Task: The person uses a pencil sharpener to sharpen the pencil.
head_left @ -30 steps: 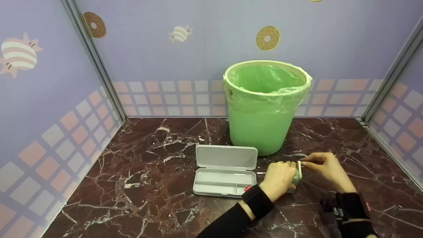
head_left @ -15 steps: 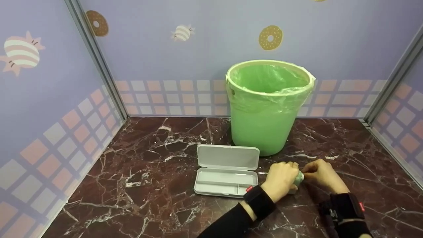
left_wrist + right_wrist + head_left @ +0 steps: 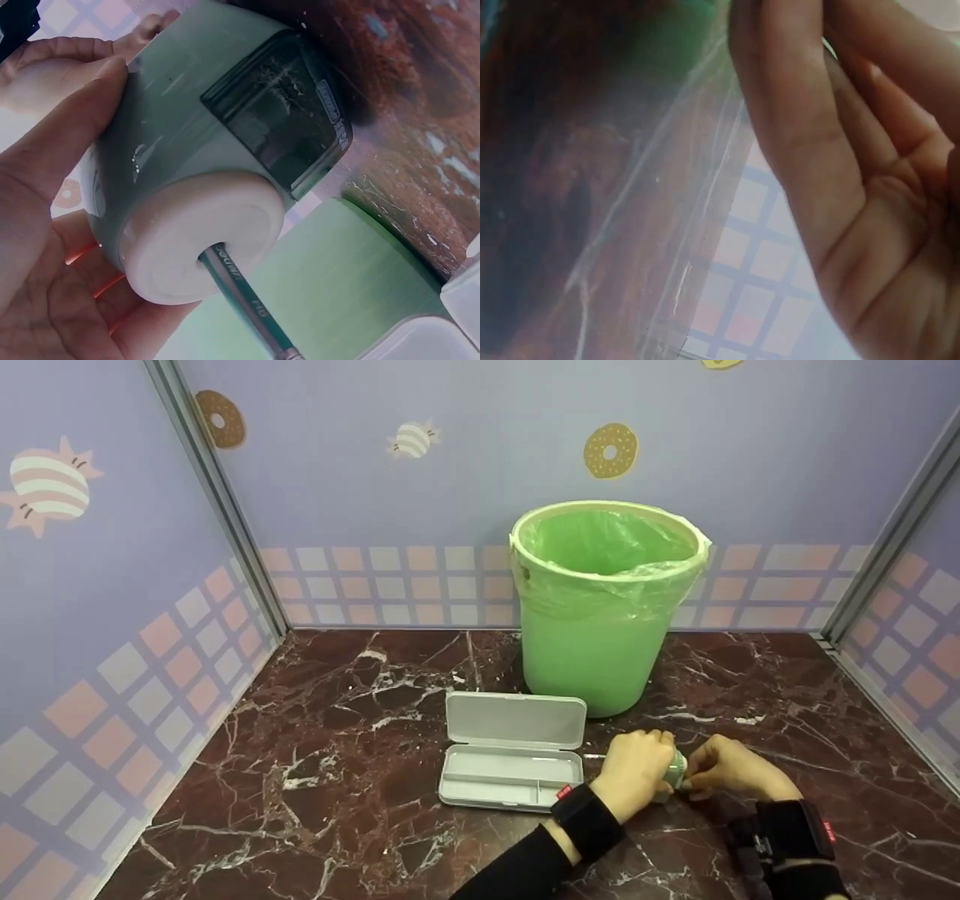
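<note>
My left hand (image 3: pixel 636 771) grips a green pencil sharpener (image 3: pixel 180 142) with a dark see-through shavings drawer (image 3: pixel 281 112). A dark green pencil (image 3: pixel 244 296) marked HB sticks out of the hole in its pale round front (image 3: pixel 169 240). In the head view the sharpener lies on its side under the left hand, pencil pointing left. On the far end, my right hand (image 3: pixel 731 771) pinches the crank's handle, which its fingers mostly hide. Curled right-hand fingers (image 3: pixel 802 127) fill the right wrist view's upper right.
An open light-grey pencil case (image 3: pixel 491 793) lies just left of the sharpener, lid tilted back. Behind it stands a green bin (image 3: pixel 596 652) lined with a clear bag. Patterned panels (image 3: pixel 360 495) wall in the dark red marble-look tabletop (image 3: pixel 337 810).
The right hand has swung down and toward me with the crank, whose pale arm showed upright at first. The left hand keeps its grip on the sharpener in about the same place.
</note>
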Demonstrator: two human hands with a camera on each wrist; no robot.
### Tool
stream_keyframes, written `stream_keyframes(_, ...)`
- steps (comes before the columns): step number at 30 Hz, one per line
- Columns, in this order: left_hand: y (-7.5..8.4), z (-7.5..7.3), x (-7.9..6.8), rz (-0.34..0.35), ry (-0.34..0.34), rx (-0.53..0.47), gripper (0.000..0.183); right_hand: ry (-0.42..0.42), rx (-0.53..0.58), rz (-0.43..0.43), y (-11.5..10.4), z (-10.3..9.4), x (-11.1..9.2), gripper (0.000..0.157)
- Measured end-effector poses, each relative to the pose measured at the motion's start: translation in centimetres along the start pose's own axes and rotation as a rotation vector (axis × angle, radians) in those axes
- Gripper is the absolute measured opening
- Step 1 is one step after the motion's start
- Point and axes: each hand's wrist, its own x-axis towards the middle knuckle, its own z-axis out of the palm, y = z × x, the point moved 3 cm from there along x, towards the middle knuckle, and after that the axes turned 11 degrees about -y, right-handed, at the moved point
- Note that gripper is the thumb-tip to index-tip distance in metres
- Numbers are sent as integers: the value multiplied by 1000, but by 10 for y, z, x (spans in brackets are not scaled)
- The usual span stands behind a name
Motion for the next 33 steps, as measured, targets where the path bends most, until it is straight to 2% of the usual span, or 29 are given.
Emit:
stream_keyframes(4, -1, 0, -1, -1, 3, -1, 67, -60, 5, -20, -5, 0, -3, 12)
stream_keyframes(14, -1, -1, -2, -3, 12, 3, 66, -122, 38, -11, -17, 1, -13, 16)
stream_keyframes(18, -1, 0, -2, -8, 19, 11, 68, -132, 9, -26, -23, 0, -16, 16)
stream_keyframes(27, -1, -1, -1, -16, 32, 10, 66, -104, -62, -58, -34, -7, -24, 14)
stream_keyframes(33, -1, -2, 0, -14, 19, 10, 65, -45, -73, -83, -39, -12, -30, 13)
